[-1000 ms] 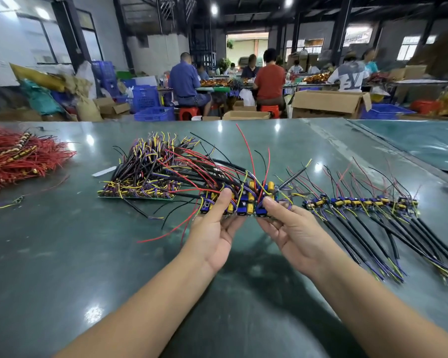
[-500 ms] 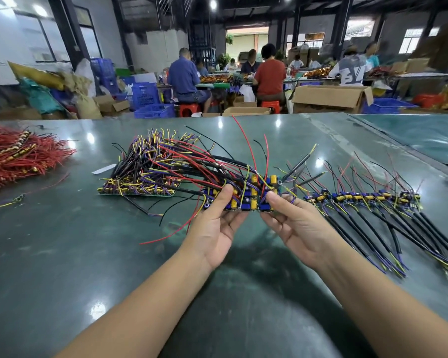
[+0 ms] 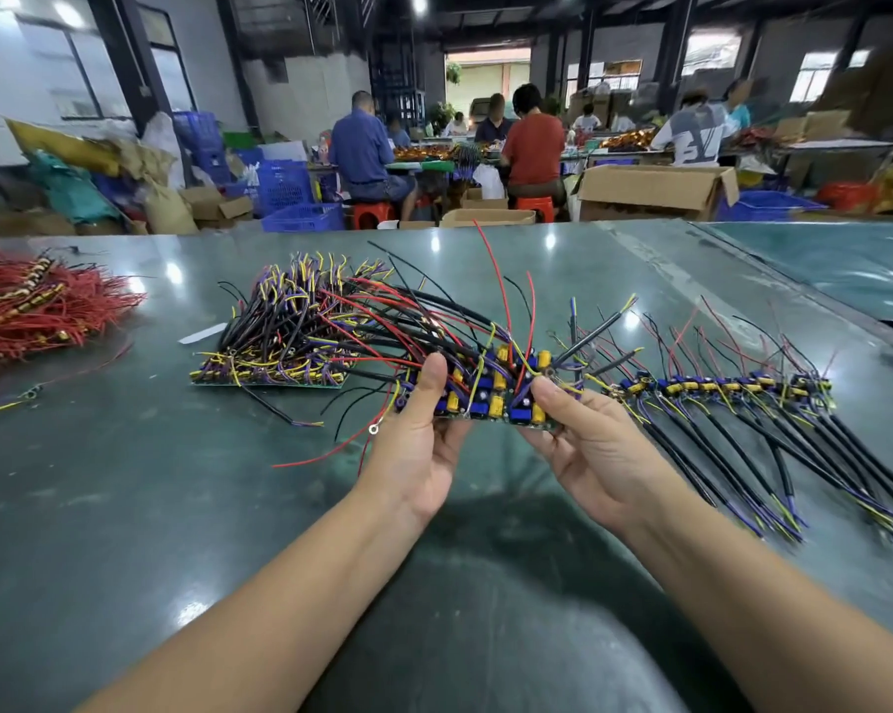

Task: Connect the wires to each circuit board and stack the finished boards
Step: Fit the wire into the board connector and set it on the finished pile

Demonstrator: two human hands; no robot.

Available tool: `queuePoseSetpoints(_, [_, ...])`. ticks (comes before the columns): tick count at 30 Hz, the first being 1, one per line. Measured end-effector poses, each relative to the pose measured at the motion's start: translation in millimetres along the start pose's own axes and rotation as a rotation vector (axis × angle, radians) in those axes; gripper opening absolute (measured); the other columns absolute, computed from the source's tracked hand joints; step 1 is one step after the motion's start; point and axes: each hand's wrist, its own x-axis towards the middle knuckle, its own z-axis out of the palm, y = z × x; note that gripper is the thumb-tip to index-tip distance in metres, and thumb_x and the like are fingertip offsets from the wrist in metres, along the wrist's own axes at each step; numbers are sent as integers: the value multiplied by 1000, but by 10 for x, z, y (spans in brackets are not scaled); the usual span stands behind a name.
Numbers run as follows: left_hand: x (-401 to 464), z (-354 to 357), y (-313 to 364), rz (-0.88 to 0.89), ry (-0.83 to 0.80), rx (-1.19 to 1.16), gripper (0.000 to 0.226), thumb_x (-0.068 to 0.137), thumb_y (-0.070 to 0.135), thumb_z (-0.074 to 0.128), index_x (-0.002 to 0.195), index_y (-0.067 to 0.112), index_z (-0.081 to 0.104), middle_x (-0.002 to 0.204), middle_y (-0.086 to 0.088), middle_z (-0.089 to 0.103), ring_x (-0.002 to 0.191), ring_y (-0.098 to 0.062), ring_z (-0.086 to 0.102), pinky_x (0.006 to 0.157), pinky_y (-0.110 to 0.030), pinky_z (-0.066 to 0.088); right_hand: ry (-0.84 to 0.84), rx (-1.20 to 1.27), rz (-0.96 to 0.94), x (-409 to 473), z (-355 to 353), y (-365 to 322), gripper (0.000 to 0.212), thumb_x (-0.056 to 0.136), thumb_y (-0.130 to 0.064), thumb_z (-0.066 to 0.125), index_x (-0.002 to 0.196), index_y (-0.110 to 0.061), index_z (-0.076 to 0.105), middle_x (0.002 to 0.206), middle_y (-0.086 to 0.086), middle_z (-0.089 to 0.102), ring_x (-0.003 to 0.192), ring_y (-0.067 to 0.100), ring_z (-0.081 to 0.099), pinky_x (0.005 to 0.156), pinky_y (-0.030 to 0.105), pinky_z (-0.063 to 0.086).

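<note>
Head view, near to far. Item: left hand [image 3: 417, 458] and right hand [image 3: 596, 455], palms up, fingers curled under the ends of one circuit board [image 3: 485, 398], thumbs pressed on its top side; board held clear above the bench [image 3: 125, 506]. Item: loose red wires [image 3: 331, 452] hanging below and left of the left fingers, one ending in a ring terminal. Risk: a trailing lead may snag on the bench or on neighbouring wires as the board travels, which could strain its joint. Item: row of wired boards [image 3: 717, 387] just right of the right fingers, black cables fanned toward the near edge. Risk: their upright leads stand close to the held board and could tangle with it. Item: stack of finished boards [image 3: 274, 352] beyond and left of the left fingers, wires bristling upward. Risk, as judged: an uneven stack may let an added board slide off. Item: red wire bundle [image 3: 32, 311] far left of the fingers.
</note>
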Motion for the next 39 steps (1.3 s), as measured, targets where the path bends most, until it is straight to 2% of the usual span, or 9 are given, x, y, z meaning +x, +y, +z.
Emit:
queuePoseSetpoints(5, [18,-9,11,-23,18,-13,30,64,30,69,86,11,66,73,1,74,60,-4,68,50,-15,52,-10,27,-7,-4,21,13,16,76,-11,62,78,-5,77,86,8,75,76,11,71,65,19,56])
queuePoseSetpoints(10, [-3,33,-9,-77,-71,-115,31,89,26,55,73,8,74,74,-4,74,61,-5,69,49,-13,51,-37,97,0,4,81,68,19,78,-12,59,79,-5,77,85,6,75,76,9,71,65,18,55])
queuePoseSetpoints(13, [-4,48,-23,-56,-62,-119,26,87,25,59,72,8,73,75,-5,74,62,-7,69,50,-15,52,-43,122,21,28,75,67,19,78,-14,60,82,-7,77,88,5,75,80,9,71,68,18,55])
queuePoseSetpoints(21, [196,-122,209,336,83,206,9,87,19,63,87,10,66,69,0,72,58,-10,67,54,-19,55,102,155,77,88,-8,47,14,73,-11,65,72,-6,77,85,8,75,76,12,72,64,20,56])
queuePoseSetpoints(24, [354,-220,366,419,178,166,23,92,29,58,95,6,59,71,-4,70,55,-11,66,49,-20,53,157,172,55,87,-2,31,12,70,-11,66,67,-8,77,82,8,74,74,12,72,63,21,56])
queuePoseSetpoints(26, [474,-330,499,357,241,166,35,95,43,47,96,9,57,77,-8,66,54,-12,65,47,-21,53,184,190,44,82,-13,16,10,68,-11,67,66,-9,76,81,8,74,73,11,71,63,21,56])
queuePoseSetpoints(31, [561,-512,669,-175,257,322,73,92,62,33,88,-8,55,73,-14,62,41,-12,60,38,-15,48,173,154,4,83,-27,-6,12,69,-10,66,65,-9,76,79,6,74,71,12,71,65,22,57])
queuePoseSetpoints(35, [373,-321,507,-195,112,240,34,101,24,40,89,-1,59,57,-8,66,45,-9,62,44,-14,50,145,128,-25,83,-11,0,11,71,-11,65,68,-8,76,82,7,74,74,13,71,68,23,57])
queuePoseSetpoints(39, [67,-138,283,-261,-282,350,24,87,-4,50,103,8,62,86,-7,72,72,-13,69,63,-20,56,99,107,-30,60,25,40,13,73,-13,64,71,-9,77,84,6,75,76,12,71,69,21,56])
